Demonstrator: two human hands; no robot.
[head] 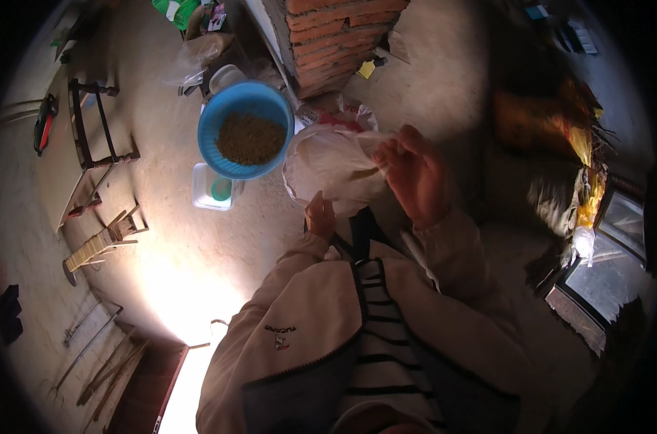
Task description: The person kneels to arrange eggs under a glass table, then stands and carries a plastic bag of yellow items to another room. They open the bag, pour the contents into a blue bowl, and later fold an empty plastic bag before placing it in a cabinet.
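Before me a thin white plastic bag [336,163] hangs with its mouth spread wide. My right hand [418,182] pinches the bag's rim at the right between thumb and fingers. At the near side of the bag, my left hand [321,216] grips its edge. What lies deep inside the bag is not clear to see. To the left is a round blue plastic basin [209,135], with a heap of brown granular material [252,138] in it. Below the basin a clear plastic tub [198,187] holds a green round item [221,189]. Behind the bag lies a white sack with red print [355,116].
A rough brick pillar [339,43] rises straight ahead. On the left stand a dark wooden frame [98,135] and a small wooden chair [106,238]. Long-handled tools [87,347] lean near the bright doorway [184,390]. At right are a yellow sack [569,135] and framed glass panes [599,276].
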